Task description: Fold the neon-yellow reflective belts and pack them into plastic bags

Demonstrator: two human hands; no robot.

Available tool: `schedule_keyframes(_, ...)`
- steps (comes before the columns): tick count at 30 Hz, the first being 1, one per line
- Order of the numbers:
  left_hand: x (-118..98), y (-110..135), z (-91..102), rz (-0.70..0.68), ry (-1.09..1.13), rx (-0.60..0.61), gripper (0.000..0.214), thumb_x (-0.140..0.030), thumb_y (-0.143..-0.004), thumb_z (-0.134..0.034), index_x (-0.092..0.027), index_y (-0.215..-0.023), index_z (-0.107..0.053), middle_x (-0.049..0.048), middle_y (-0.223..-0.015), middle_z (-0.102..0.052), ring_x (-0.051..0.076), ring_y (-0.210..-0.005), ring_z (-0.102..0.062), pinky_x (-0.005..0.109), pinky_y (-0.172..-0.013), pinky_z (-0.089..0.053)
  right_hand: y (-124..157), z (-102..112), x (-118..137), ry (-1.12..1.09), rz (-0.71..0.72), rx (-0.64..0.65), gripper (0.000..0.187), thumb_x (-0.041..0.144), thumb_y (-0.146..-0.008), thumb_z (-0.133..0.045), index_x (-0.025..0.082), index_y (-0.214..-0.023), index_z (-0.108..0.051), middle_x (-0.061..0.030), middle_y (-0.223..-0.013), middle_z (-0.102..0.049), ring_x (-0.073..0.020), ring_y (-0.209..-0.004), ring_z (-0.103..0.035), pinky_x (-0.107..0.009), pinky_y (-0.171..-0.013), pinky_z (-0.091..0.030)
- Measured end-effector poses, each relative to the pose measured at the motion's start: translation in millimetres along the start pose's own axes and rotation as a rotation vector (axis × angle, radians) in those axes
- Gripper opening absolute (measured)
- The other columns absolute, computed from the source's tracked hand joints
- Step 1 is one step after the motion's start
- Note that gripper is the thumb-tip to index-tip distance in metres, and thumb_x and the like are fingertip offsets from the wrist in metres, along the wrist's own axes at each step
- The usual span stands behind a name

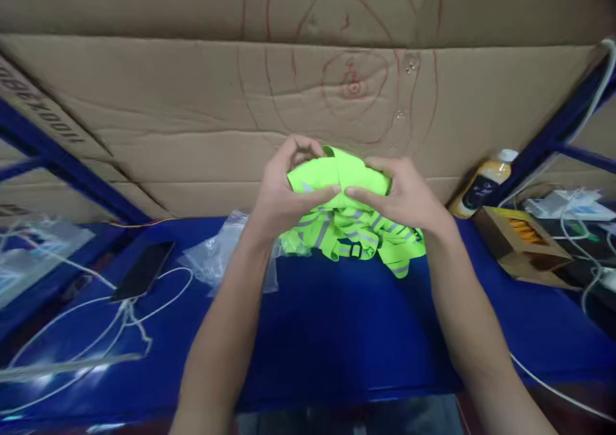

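Note:
A bright yellow-green safety vest [353, 233] with grey reflective stripes and a black buckle is bunched up over the blue table [346, 339]. My left hand [283, 188] grips the folded upper part of the vest from the left, fingers curled round it. My right hand [404, 191] pinches the same fold from the right. The two thumbs nearly meet at the middle. The lower part of the vest hangs down and rests on the table.
A clear plastic bag [221, 255] lies left of the vest. A black phone [143, 269] with white cables [96, 319] is further left. A bottle [484, 183], an open small cardboard box [524, 246] and chargers sit right. Cardboard sheets [192, 120] wall the back.

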State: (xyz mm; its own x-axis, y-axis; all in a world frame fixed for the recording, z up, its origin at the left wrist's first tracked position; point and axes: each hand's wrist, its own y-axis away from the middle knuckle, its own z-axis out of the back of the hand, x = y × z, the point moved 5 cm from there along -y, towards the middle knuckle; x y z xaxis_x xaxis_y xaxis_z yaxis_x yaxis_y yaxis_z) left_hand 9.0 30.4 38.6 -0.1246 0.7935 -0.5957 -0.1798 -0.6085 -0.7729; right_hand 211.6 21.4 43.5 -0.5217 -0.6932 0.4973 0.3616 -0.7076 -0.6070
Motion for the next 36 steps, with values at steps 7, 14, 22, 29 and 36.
schedule_keyframes(7,10,-1,3.1,0.025,0.07,-0.146,0.053,-0.026,-0.062,-0.101,-0.024,-0.096,-0.061,-0.0012,-0.089,-0.065,0.015,-0.078,-0.062,0.029,-0.064,-0.049,-1,-4,11,-0.002,0.315,-0.038,0.051,0.056,-0.103,-0.066,0.032,-0.148,-0.069,-0.0078,-0.171,-0.054,-0.033,-0.159,-0.05,-0.054,-0.131,-0.039)
schedule_keyframes(14,-6,2,-0.3,-0.056,0.064,-0.162,0.047,-0.03,-0.067,-0.103,-0.024,-0.099,-0.07,0.0015,-0.093,-0.069,0.016,-0.082,-0.065,0.03,-0.071,-0.052,-2,-4,1,-0.086,0.171,-0.02,0.05,0.062,-0.095,-0.076,0.019,-0.121,-0.079,-0.0074,-0.111,-0.082,-0.0268,-0.099,-0.074,-0.038,-0.091,-0.055)
schedule_keyframes(22,-1,4,-7.4,-0.053,0.128,-0.075,0.047,-0.035,-0.069,-0.103,-0.024,-0.103,-0.073,0.0017,-0.094,-0.071,0.017,-0.085,-0.068,0.031,-0.074,-0.055,-1,-16,-2,-0.201,0.12,0.174,0.047,0.057,-0.086,-0.086,0.017,-0.107,-0.075,-0.0003,-0.089,-0.071,-0.0159,-0.077,-0.057,-0.028,-0.072,-0.042)
schedule_keyframes(29,-10,2,-11.7,-0.053,0.213,0.178,0.067,-0.059,-0.074,-0.097,-0.026,-0.129,-0.076,0.0114,-0.143,-0.071,0.038,-0.145,-0.06,0.046,-0.116,-0.052,-2,-15,1,-0.278,0.139,0.222,0.039,0.052,-0.088,-0.085,0.016,-0.09,-0.072,0.0023,-0.079,-0.065,-0.0145,-0.075,-0.056,-0.026,-0.07,-0.04)
schedule_keyframes(36,39,23,-23.2,0.413,0.485,0.263,0.06,-0.068,-0.081,-0.087,-0.022,-0.12,-0.08,0.0099,-0.113,-0.08,0.032,-0.106,-0.078,0.039,-0.087,-0.062,-1,-1,-1,-0.11,0.104,0.188,0.042,0.056,-0.089,-0.083,0.016,-0.091,-0.074,0.0017,-0.076,-0.065,-0.0143,-0.07,-0.053,-0.028,-0.068,-0.038)
